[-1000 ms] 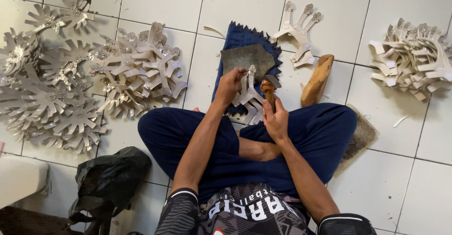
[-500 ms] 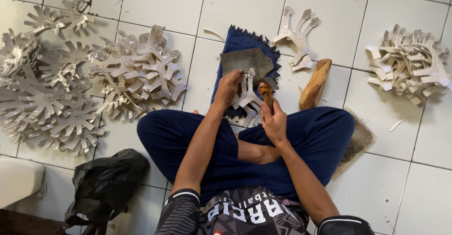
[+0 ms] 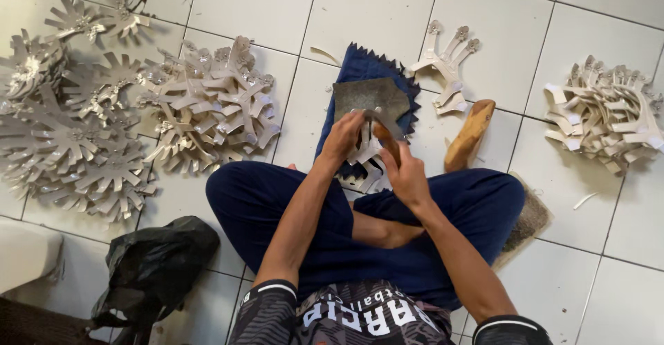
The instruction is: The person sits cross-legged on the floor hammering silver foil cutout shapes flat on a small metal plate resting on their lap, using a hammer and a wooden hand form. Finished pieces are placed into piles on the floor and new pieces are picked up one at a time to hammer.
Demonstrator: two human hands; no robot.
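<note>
Pale cutout (image 3: 361, 153) stays pinched by left hand (image 3: 344, 137); right hand (image 3: 404, 173) has lifted its brown tool (image 3: 385, 137).

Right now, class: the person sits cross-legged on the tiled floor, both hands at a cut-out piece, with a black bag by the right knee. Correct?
Not quite. In the head view the black bag lies by the left knee, not the right. The rest holds: left hand and right hand are at the cut-out piece.
</note>
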